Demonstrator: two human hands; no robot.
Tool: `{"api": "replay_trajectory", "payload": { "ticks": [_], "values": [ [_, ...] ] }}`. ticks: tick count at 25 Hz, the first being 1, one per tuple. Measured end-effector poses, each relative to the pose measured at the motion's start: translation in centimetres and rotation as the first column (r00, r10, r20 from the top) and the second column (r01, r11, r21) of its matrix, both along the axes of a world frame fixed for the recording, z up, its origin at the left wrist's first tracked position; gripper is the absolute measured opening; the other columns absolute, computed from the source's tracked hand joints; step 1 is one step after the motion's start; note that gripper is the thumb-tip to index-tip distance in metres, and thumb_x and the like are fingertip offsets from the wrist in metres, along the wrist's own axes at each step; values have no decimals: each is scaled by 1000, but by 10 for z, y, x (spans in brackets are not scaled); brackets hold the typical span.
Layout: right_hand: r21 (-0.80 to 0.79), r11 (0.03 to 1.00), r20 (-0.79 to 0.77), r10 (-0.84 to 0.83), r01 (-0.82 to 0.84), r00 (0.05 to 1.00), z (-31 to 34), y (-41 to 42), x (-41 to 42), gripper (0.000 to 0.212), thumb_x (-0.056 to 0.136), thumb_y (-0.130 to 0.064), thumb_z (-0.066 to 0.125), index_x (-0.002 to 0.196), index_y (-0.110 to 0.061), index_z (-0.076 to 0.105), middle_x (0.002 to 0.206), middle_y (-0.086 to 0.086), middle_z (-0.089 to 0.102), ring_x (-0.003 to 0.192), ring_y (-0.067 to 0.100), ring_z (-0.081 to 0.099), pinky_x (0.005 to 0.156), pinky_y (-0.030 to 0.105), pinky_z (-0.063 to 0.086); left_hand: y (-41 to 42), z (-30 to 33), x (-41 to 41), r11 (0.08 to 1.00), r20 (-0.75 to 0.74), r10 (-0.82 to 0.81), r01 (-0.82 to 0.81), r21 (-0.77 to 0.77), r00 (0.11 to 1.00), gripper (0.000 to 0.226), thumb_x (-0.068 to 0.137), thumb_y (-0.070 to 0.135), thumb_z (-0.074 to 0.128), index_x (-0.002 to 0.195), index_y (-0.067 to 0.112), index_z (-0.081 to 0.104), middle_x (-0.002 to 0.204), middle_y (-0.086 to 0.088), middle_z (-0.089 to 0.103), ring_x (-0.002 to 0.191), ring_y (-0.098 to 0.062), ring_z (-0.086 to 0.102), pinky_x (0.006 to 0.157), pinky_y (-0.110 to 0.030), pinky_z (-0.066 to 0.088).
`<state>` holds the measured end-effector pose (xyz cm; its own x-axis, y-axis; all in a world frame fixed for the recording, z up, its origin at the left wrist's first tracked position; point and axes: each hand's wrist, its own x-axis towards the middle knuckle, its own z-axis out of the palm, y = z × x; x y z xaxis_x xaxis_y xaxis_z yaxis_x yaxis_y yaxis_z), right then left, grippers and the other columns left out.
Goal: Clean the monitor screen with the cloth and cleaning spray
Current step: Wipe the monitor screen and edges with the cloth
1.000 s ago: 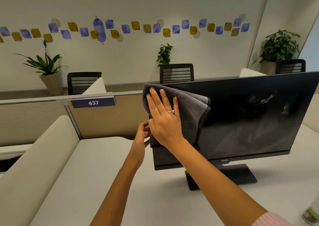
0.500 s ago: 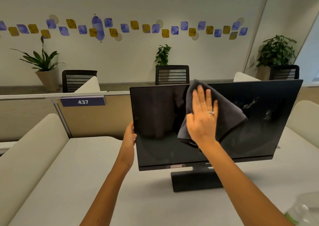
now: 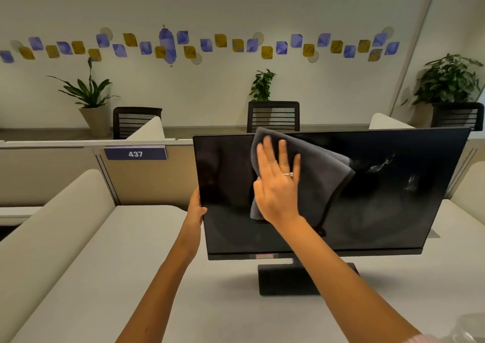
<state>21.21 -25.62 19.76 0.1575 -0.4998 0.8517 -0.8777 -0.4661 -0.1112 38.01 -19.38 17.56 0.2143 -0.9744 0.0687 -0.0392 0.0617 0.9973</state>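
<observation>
Desk (image 3: pixel 110 277): broad, matte, off-white surface with rounded padded side dividers. Monitor (image 3: pixel 367 211): wide rectangular panel with a thin black bezel, standing upright on the desk on a flat, dark rectangular base (image 3: pixel 283 279); its glossy black screen shows pale smears toward the upper right. Cloth (image 3: pixel 322 180): soft, dark grey, napped fabric with a stitched hem, folded into loose layers and lying flat against the upper middle of the screen, its top edge reaching the bezel. Right hand (image 3: pixel 278 185): fingers straight and slightly spread, palm pressing the cloth onto the screen; a ring on one finger. Left hand (image 3: pixel 195 206): holding the monitor's left edge, thumb on the front bezel, the remaining fingers hidden behind the panel. Nameplate (image 3: pixel 135 154): small purple rectangle on the partition, reading 437.
</observation>
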Motion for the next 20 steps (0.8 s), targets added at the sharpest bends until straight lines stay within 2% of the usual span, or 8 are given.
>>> {"api": "replay_trajectory", "payload": {
  "ticks": [3,5,9,11,13,15,17,20],
  "values": [
    [24,995,-110,104,-102,989,2,6,48,61,85,-22,40,145,-14,29,153,4,26,145,24,7,116,50,-2,3,-6,1,998,40,-2,4,-57,999,46,100,23,23,146,24,15,155,0,20,140,-20,22,112,-36,23],
    [25,992,-175,125,-123,976,3,10,68,58,87,-22,37,144,-14,32,152,4,30,144,24,11,116,52,1,4,-7,1,997,41,9,-6,-75,999,46,100,26,21,146,24,14,154,0,20,140,-20,22,109,-33,24],
    [-21,998,-240,53,-60,969,5,8,63,58,87,-20,39,145,-17,30,153,0,29,144,23,11,114,54,4,-2,-8,-2,995,80,41,-34,-92,996,45,100,27,21,145,23,17,153,-2,22,140,-21,24,106,-29,24],
    [-26,1000,-214,-1,-4,977,5,6,48,60,87,-19,39,146,-19,26,154,-1,26,144,25,7,114,54,3,-5,-8,-7,982,180,149,-125,-139,972,45,100,22,27,144,24,18,153,-2,22,140,-21,22,110,-33,23],
    [-40,998,-173,-51,45,984,4,4,27,61,87,-20,40,146,-20,25,154,-3,26,144,26,6,113,55,5,-5,-3,-14,917,374,376,-281,-285,848,51,98,26,29,146,27,10,156,0,13,143,-19,12,114,-38,16],
    [-54,995,-134,-95,89,986,2,2,0,61,88,-21,41,147,-20,23,154,-3,23,144,27,6,113,55,6,-8,11,-23,815,496,552,-307,-491,671,56,94,34,26,146,27,6,157,1,9,144,-16,3,116,-40,12],
    [-56,990,-107,-138,133,985,0,-1,-30,61,90,-23,39,147,-20,19,154,-3,17,144,28,6,112,55,6,-15,31,-36,774,574,601,-227,-591,556,58,93,37,24,146,25,4,157,0,6,144,-15,-3,117,-42,8],
    [-42,984,-71,-175,173,982,-1,-5,-76,59,91,-23,39,147,-19,20,154,-2,15,144,28,6,113,56,8,-30,59,-65,797,719,572,-60,-601,394,59,93,37,21,147,21,5,158,-2,4,144,-17,-9,117,-41,-4]
  ]
}}
